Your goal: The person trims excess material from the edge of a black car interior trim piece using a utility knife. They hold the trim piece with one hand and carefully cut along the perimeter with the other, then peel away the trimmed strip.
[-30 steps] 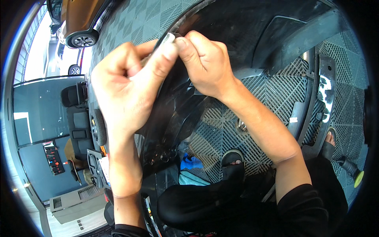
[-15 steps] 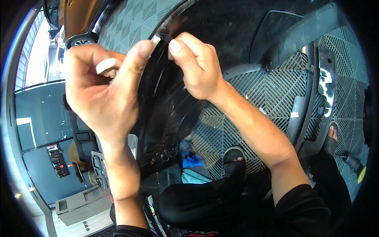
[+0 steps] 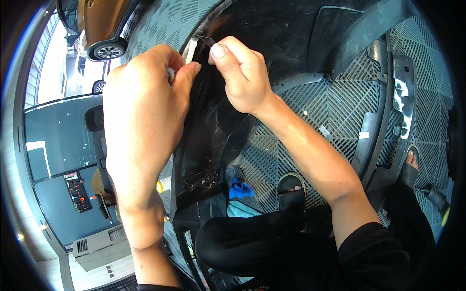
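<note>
Item: black panel (image 3: 213, 131), a curved plastic car part, stood on edge on the grid floor (image 3: 335, 106) between your knees, its upper rim just below the top edge of the view.

Step in hand, as judged: you are peeling a thin strip (image 3: 206, 41) of film or tape off the panel's top rim.

Right hand (image 3: 242, 72): thumb and forefinger pinched shut on the dark end of the strip, lifting it clear of the rim.

Left hand (image 3: 141, 102): curled close against the rim beside the right, thumb pressed toward the white patch (image 3: 190, 51) there; whether it grips anything, you cannot tell, since the palm faces away.

Next move, as judged: calls for a steady pull along the rim, with your left hand bracing the panel so the strip does not tear.

Change from half a second ago: your left hand, then open and held out to the left, has closed in on the rim; the right pinch holds the same spot.

Also present: sandal (image 3: 291, 186), blue cloth (image 3: 241, 190).
</note>
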`<state>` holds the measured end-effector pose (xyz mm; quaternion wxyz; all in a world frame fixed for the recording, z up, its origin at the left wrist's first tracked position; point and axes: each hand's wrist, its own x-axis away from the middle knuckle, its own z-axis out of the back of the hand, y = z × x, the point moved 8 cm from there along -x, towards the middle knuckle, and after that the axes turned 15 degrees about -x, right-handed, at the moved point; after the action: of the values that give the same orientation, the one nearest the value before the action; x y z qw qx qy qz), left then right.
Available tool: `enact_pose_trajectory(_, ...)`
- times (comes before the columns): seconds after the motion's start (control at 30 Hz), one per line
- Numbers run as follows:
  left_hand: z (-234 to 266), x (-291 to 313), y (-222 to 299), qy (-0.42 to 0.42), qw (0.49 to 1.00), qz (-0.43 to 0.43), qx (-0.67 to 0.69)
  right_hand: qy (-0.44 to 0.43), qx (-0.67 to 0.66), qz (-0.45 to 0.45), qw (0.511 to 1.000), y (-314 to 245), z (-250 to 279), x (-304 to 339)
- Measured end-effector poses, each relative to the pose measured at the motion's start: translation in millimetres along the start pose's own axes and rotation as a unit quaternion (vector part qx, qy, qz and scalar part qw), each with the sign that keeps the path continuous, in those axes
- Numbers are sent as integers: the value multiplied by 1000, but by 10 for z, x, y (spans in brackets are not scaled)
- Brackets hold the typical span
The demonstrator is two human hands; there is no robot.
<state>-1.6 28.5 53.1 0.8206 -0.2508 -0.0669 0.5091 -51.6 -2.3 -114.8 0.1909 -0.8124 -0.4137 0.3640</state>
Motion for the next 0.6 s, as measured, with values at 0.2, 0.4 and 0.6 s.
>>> enact_pose_trajectory(0.2,35,-73,63,2,998,-66,-23,58,-30,-21,998,135,-22,85)
enact_pose_trajectory(0.4,-245,5,-175,54,975,-32,213,93,-44,15,995,142,-75,107)
enact_pose_trajectory(0.6,-483,39,-297,33,930,15,365,97,-3,68,993,116,-66,67)
